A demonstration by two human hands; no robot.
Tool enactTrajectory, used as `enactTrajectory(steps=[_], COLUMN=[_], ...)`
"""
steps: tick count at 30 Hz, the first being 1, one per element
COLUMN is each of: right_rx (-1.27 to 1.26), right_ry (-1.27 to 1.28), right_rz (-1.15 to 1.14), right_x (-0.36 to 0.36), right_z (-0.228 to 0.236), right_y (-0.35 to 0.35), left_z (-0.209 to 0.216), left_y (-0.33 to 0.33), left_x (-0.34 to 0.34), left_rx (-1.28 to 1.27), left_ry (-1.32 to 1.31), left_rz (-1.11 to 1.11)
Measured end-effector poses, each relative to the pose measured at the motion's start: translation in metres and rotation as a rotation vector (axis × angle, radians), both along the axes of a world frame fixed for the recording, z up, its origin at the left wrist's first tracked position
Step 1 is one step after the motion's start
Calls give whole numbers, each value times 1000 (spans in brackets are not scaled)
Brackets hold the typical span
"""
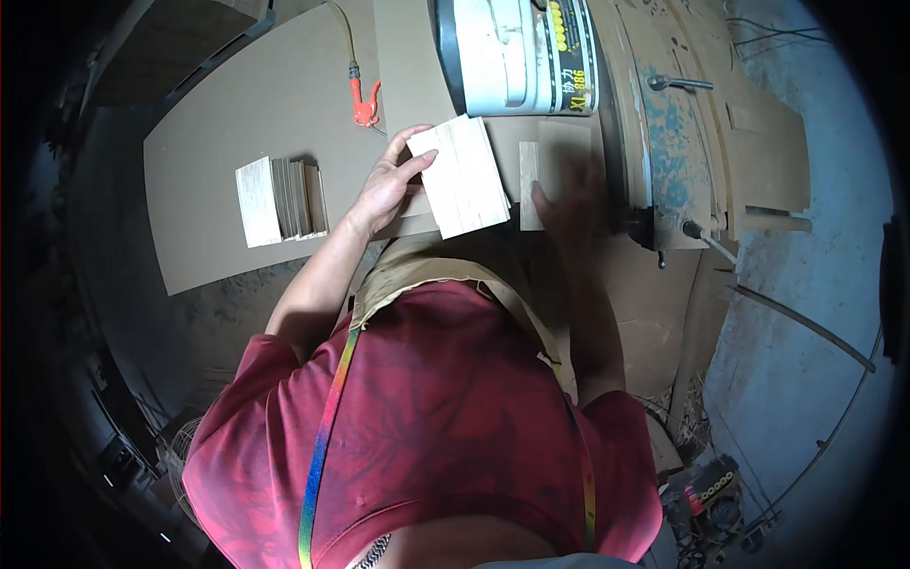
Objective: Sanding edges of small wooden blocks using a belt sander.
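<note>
My left hand [391,182] grips the left edge of a stack of pale square wood pieces [464,176] that lies on the brown workbench board [218,123]. My right hand [572,201] is blurred by motion just right of that stack, beside a narrow pale wood strip [529,186]; whether it holds anything cannot be made out. A second pile of pale wood pieces [282,198] lies fanned out to the left of my left hand.
A large white and black bucket [521,52] stands at the back of the bench. An orange-handled air nozzle on a hose [364,102] lies behind my left hand. A metal machine surface with blue paint [668,133] is to the right, with a concrete floor [806,313] beyond.
</note>
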State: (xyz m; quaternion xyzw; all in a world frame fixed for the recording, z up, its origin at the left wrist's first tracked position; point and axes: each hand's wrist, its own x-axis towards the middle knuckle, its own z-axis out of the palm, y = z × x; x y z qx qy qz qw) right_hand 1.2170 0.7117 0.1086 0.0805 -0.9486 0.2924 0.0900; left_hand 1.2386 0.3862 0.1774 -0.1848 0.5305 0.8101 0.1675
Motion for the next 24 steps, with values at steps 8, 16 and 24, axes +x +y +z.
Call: enactTrajectory(steps=[8,16,24], right_rx=[175,-68,-87], right_ry=[274,327,246], right_rz=[20,40,329], right_x=[2,24,43], right_z=[-16,30,78], right_y=[-25,-38,-132], left_z=[1,-1,-2], left_y=[-2,-17,-27], left_x=[2,-1,-3], left_rx=[-72,-117,-64], left_ry=[14,53,-18], left_rz=[2,-13,-18])
